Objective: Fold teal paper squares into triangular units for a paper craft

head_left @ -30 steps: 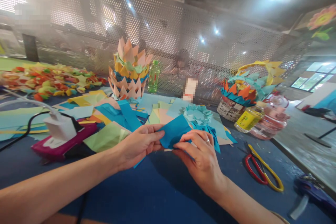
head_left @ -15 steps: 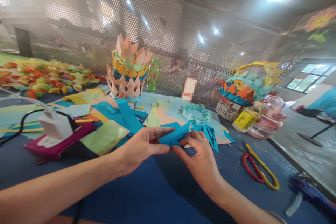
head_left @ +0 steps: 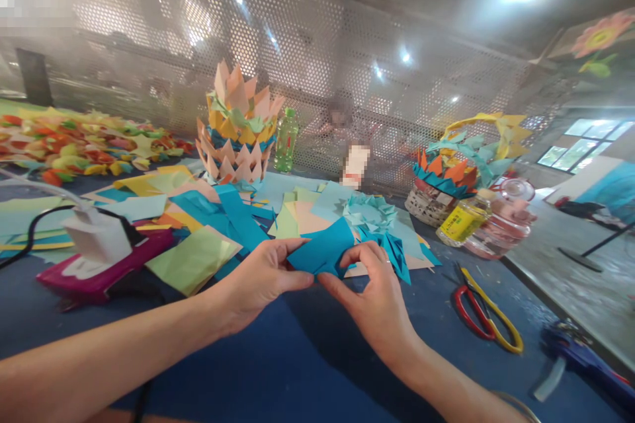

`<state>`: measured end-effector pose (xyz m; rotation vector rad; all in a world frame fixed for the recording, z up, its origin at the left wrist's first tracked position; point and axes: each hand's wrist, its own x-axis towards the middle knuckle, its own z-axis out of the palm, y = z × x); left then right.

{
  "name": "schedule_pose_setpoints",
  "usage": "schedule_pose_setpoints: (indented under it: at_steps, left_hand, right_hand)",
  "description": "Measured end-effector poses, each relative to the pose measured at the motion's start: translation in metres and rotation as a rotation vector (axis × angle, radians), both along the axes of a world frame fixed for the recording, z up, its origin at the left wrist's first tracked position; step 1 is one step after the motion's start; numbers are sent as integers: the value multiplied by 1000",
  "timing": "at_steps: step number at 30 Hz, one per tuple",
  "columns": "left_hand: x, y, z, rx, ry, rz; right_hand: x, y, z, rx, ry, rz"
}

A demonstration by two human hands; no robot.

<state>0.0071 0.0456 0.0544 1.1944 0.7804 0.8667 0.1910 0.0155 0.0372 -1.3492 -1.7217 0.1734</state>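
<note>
A piece of blue paper (head_left: 322, 248), partly folded, is held up between both hands just above the dark blue table. My left hand (head_left: 268, 277) pinches its left end between thumb and fingers. At its right lower edge, the thumb and fingers of my right hand (head_left: 374, 291) grip the same paper. Just behind the right hand lie folded blue paper pieces (head_left: 394, 252) and a ring of pale blue folded paper (head_left: 370, 211). Blue strips (head_left: 238, 218) and light green sheets (head_left: 196, 258) are spread beyond the left hand.
Scissors (head_left: 489, 310) with red and yellow handles and a glue gun (head_left: 580, 357) lie at right. A purple power strip (head_left: 109, 271) with a white plug is at left. Behind stand a tiered paper basket (head_left: 238, 132), a green bottle (head_left: 286, 142) and a yellow-labelled bottle (head_left: 461, 221).
The blue paper has tilted up, so more of its broad face shows. Both hands keep their hold on it, and the view has shifted slightly.
</note>
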Motion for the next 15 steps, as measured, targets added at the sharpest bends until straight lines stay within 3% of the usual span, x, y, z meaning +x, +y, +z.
schedule_pose_setpoints:
  at_steps: [5,15]
  left_hand:
    - [0,-2,0,-9,-41,11]
    - [-1,-1,2,8,-37,28]
  right_hand:
    - [-3,1,-7,-43,215,-87]
    - [-3,4,-5,-320,567,202]
